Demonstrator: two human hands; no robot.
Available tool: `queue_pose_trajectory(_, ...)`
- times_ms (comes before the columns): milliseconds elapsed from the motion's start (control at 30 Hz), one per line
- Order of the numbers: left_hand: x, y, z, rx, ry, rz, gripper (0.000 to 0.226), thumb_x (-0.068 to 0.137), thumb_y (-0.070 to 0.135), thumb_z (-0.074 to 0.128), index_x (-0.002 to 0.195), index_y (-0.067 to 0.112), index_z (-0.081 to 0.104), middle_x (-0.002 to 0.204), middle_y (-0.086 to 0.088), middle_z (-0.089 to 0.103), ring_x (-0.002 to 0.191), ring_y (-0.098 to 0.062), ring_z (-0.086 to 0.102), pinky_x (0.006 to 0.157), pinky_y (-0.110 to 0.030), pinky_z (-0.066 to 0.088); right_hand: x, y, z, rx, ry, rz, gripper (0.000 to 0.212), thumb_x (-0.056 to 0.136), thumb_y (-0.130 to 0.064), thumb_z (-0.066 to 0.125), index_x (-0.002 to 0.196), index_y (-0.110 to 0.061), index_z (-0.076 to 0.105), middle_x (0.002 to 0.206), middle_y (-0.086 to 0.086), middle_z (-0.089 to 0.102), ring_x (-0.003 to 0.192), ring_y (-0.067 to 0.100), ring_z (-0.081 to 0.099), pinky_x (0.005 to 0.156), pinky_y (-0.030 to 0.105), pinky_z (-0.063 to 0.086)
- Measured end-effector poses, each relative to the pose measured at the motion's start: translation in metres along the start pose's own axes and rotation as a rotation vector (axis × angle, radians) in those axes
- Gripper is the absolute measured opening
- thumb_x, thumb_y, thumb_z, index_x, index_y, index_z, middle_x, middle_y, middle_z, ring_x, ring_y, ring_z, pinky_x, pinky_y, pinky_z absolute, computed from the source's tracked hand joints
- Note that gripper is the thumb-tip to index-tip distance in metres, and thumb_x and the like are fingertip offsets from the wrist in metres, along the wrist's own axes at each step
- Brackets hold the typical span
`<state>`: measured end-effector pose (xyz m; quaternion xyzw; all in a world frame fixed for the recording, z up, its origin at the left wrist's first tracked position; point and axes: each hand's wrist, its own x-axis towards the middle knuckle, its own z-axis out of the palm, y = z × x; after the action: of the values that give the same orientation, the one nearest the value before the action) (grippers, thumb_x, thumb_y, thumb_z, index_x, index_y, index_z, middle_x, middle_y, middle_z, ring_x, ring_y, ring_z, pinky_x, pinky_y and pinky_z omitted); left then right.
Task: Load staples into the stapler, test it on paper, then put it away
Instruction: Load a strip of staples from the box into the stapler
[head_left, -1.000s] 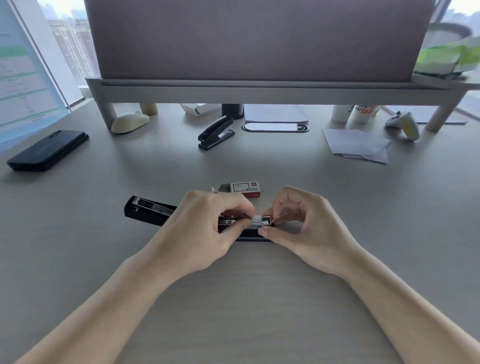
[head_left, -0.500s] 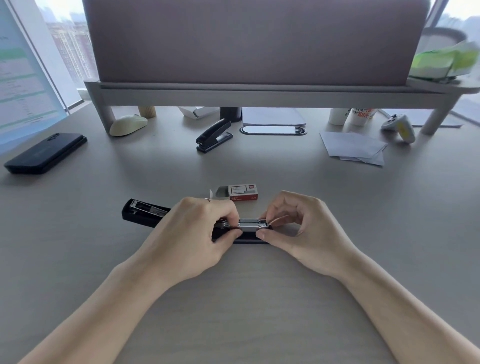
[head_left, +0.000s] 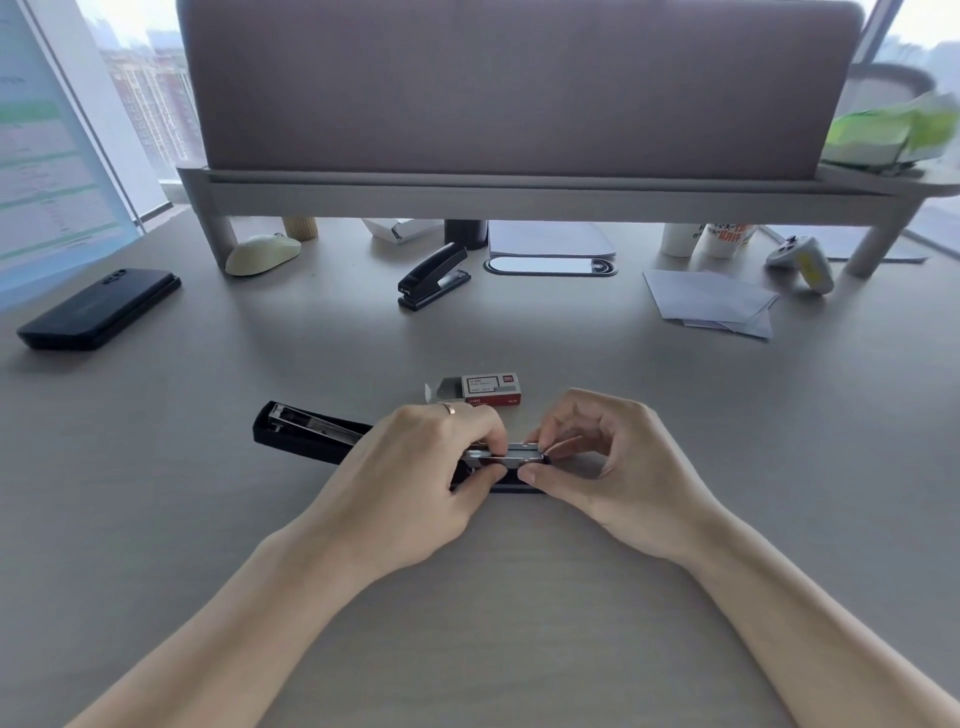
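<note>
Head view: the left hand (head_left: 415, 483) pinches the metal staple channel of the opened stapler (head_left: 322, 439) between thumb and forefinger, a ring visible on one finger. The right hand (head_left: 613, 467) closes thumb and forefinger on the channel's right end; each grip is pressed onto the stapler, the two thumbs nearly touching at its near edge. Whether a strip of staples sits in the channel cannot be told.

The stapler lies flat on the surface (head_left: 156, 467) at centre, just beyond the wrists. Its long axis runs left to right, tilted slightly so the left end lies farther from the person. The black top arm is hinged fully open and extends leftward, its metal inner rail facing up; the base and channel extend rightward under the hands. The body is black, the inner parts bright metal.

Just behind the hands, near but apart from the stapler, lies a red and white staple box (head_left: 485, 389) with its flap open to the left.

The surface is a pale grey wood-grain desk. Farther back stand a second black stapler (head_left: 434, 275), closed, a stack of white paper sheets (head_left: 711, 301) at right, a dark phone (head_left: 98, 309) at left, a cream mouse (head_left: 262, 253) and a game controller (head_left: 802, 260). A raised shelf (head_left: 519, 192) spans the rear, carrying a large grey panel. Windows behind show city buildings.
</note>
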<state>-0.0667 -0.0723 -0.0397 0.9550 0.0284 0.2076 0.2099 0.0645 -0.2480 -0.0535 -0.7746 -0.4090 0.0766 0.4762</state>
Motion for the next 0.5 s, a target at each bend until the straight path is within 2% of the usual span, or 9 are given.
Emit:
queue_pose_trajectory(100, 0.0, 0.003, -0.004, 0.04, -0.025, -0.012, 0.019, 0.088, 0.031, 0.077, 0.098, 0.033, 0.06, 0.087, 0.015, 0.07, 0.072, -0.008, 0.064, 0.071, -0.036, 0.055, 0.001, 0.001, 0.0, -0.006, 0.001, 0.005, 0.027, 0.079, -0.018, 0.093, 0.081, -0.029, 0.069, 0.092, -0.005, 0.082, 0.087, 0.012, 0.08, 0.084, 0.029, 0.063)
queue_pose_trajectory(167, -0.002, 0.002, -0.013, 0.096, -0.047, -0.036, 0.031, 0.087, 0.04, 0.077, 0.104, 0.036, 0.05, 0.099, 0.018, 0.07, 0.086, -0.009, 0.069, 0.077, -0.035, 0.057, 0.0, 0.001, 0.0, -0.011, -0.002, 0.017, 0.027, 0.079, -0.019, 0.093, 0.081, -0.029, 0.068, 0.092, -0.007, 0.082, 0.086, 0.01, 0.08, 0.081, 0.027, 0.061)
queue_pose_trajectory(267, -0.008, -0.008, -0.042, 0.279, -0.091, -0.142, 0.049, 0.08, 0.059, 0.075, 0.114, 0.044, 0.043, 0.113, 0.027, 0.063, 0.101, -0.005, 0.066, 0.086, -0.032, 0.056, -0.001, 0.0, -0.001, -0.014, -0.006, 0.024, 0.027, 0.079, -0.02, 0.094, 0.08, -0.028, 0.068, 0.092, -0.01, 0.081, 0.085, 0.007, 0.079, 0.08, 0.024, 0.059)
queue_pose_trajectory(333, -0.01, -0.016, -0.067, 0.382, -0.156, -0.253, 0.048, 0.075, 0.064, 0.074, 0.111, 0.047, 0.047, 0.107, 0.028, 0.062, 0.097, -0.004, 0.064, 0.08, -0.028, 0.053, 0.0, -0.001, -0.001, -0.013, -0.006, 0.027, 0.028, 0.079, -0.02, 0.094, 0.08, -0.029, 0.067, 0.091, -0.012, 0.081, 0.083, 0.006, 0.078, 0.08, 0.025, 0.06)
queue_pose_trajectory(400, -0.009, -0.025, -0.089, 0.416, -0.215, -0.346, 0.035, 0.071, 0.061, 0.075, 0.096, 0.045, 0.055, 0.088, 0.024, 0.065, 0.082, -0.002, 0.063, 0.068, -0.027, 0.051, 0.0, -0.001, -0.001, -0.014, -0.008, 0.032, 0.029, 0.079, -0.021, 0.094, 0.081, -0.03, 0.067, 0.09, -0.012, 0.08, 0.082, 0.005, 0.078, 0.079, 0.027, 0.061)
queue_pose_trajectory(500, -0.002, -0.032, -0.107, 0.405, -0.263, -0.38, 0.025, 0.068, 0.055, 0.081, 0.082, 0.045, 0.064, 0.072, 0.02, 0.067, 0.066, -0.004, 0.062, 0.059, -0.026, 0.052, 0.0, -0.002, -0.001, -0.013, -0.008, 0.041, 0.029, 0.079, -0.02, 0.094, 0.082, -0.029, 0.067, 0.089, -0.011, 0.08, 0.082, 0.005, 0.077, 0.078, 0.028, 0.06)
